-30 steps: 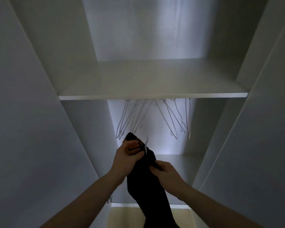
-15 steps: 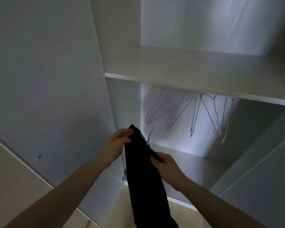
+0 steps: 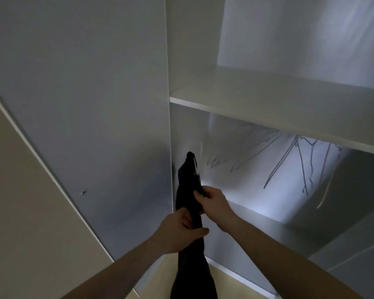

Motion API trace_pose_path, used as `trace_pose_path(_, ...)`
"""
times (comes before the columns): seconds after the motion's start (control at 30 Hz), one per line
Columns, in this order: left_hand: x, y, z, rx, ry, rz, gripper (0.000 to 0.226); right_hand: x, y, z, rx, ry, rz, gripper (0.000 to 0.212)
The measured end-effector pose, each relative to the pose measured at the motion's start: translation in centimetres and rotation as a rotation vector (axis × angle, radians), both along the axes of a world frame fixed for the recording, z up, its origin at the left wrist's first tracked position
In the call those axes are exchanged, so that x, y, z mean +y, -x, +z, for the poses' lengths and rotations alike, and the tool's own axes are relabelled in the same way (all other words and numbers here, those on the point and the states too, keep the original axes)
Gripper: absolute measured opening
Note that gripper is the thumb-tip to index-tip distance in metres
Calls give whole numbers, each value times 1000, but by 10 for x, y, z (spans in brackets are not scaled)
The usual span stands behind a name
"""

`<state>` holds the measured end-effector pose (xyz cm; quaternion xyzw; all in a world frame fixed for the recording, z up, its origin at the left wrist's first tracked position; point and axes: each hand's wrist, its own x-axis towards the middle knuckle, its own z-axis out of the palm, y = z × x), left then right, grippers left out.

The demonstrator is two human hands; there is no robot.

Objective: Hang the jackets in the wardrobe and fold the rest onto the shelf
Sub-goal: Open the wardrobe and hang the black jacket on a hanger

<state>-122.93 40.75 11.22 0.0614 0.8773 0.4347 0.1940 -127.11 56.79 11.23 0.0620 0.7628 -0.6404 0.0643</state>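
Grip change: my left hand (image 3: pixel 179 230) dropped from collar to mid long black cloth garment (image 3: pixel 189 203), right hand (image 3: pixel 212 202) still pinching it; hanging under way.

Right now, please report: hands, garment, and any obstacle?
Left hand and right hand both grip the black garment, held upright. Empty wire hangers under the shelf. Nothing blocking.
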Motion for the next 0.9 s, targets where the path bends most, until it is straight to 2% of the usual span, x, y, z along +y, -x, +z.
trace_pose_path(0.13, 6, 12, -3, 217, 80, 109, 12, -6, 17, 8, 6, 79, 77, 15)
trace_pose_path(0.27, -4, 27, 2, 348, 35, 320, 17, -4, 38, 20, -49, 134, 264, 24)
trace_pose_path(0.3, -10, 31, 3, 346, 29, 368, 20, 0, 45, 24, -40, 106, 252, 23)
trace_pose_path(0.37, -22, 36, 4, 325, 16, 406, 21, 12, 64, 31, 69, -10, 72, 19)
trace_pose_path(0.4, -28, 36, 6, 311, 4, 407, 20, 20, 75, 33, 132, -79, -66, 21)
trace_pose_path(0.47, -37, 33, 10, 288, -24, 407, 24, 34, 96, 38, 177, -133, -258, 40)
trace_pose_path(0.53, -47, 31, 13, 259, -46, 406, 28, 41, 112, 39, 119, -170, -231, 59)
trace_pose_path(0.6, -56, 27, 17, 228, -53, 397, 24, 37, 123, 38, 73, -271, -131, 67)
trace_pose_path(0.73, -72, 17, 27, 205, -9, 352, 20, 18, 141, 26, 13, -326, -78, 55)
trace_pose_path(0.87, -87, 10, 39, 208, 41, 311, 23, 8, 145, 10, -35, -314, -84, 20)
trace_pose_path(0.9, -91, 9, 40, 212, 56, 312, 19, 8, 145, 8, -29, -308, -92, 19)
